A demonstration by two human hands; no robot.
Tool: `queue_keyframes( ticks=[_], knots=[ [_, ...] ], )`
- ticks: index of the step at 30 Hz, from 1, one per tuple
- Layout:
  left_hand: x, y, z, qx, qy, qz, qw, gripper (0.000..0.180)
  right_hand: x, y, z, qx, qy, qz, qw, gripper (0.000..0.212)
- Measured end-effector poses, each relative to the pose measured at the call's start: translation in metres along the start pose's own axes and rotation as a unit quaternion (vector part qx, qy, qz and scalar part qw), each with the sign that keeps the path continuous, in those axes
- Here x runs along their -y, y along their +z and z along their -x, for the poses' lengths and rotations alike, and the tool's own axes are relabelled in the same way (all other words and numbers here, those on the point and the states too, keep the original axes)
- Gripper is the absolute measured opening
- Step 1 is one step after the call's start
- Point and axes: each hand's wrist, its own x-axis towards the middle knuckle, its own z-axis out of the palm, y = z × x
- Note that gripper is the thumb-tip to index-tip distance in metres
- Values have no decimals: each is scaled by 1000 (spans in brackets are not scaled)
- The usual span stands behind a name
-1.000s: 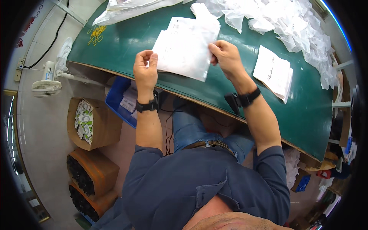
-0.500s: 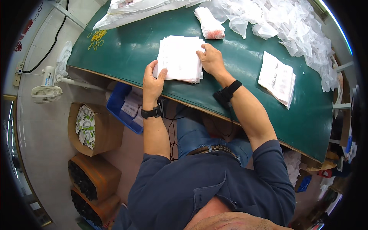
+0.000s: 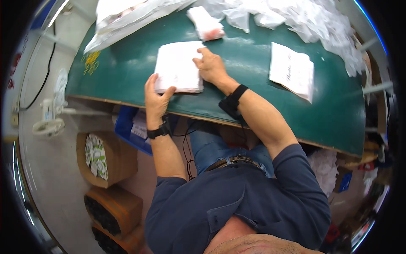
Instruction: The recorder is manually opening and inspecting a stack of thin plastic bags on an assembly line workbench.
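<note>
Nearest, the left hand (image 3: 157, 101) is at the near left corner of a stack of white sheets (image 3: 176, 63), thumb and fingers spread well apart, thumb at the near edge and fingers along the left side. The right hand (image 3: 211, 68) touches the stack's right side with bent fingers, the index reaching over the top; whether they pinch it cannot be told. The stack lies flat on the green table (image 3: 241, 95), near its front edge, with only faint, blurred marks on its top. To the right, a second white stack (image 3: 292, 70) bears a line of dark slanted script, blurred. Farther off, yellow rubber bands (image 3: 90, 63) lie at left, and a narrow white bundle (image 3: 205, 22) shows a smudged red patch, near a heap of clear bags (image 3: 308, 25).
</note>
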Motion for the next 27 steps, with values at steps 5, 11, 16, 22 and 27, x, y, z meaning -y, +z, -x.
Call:
queue_keyframes(
  ticks=[5,11,16,22,27],
  knots=[
    [11,0,-2,4,11,2,1000,85,-14,-80,25,51,-3,-10,999,40],
    [18,4,2,-82,23,43,995,75,-92,-223,91,-97,-137,262,950,48],
    [5,11,13,-169,3,246,954,65,-146,-250,105,-73,-140,307,938,38],
    [-45,19,48,-313,25,223,923,41,-146,-257,103,-37,-13,282,958,18],
    [-92,56,71,-128,116,268,948,34,-147,-265,105,-82,-27,263,961,23]
  ],
)
